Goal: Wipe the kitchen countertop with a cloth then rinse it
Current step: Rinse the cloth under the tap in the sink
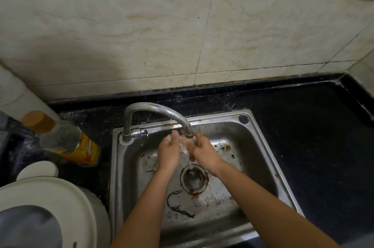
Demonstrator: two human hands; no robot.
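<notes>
Two bare forearms reach in from the bottom edge over the sink. Between the hands, just under the spout of the tap, is the pale cloth — bunched and wet-looking. The left hand has its fingers curled round one end; the right hand grips the other, fingers closed on it. Below them lies the drain, with brown grime on the sink floor. Around the sink runs the black desk — a yellow-labelled bottle and a white lid stand at its left.
</notes>
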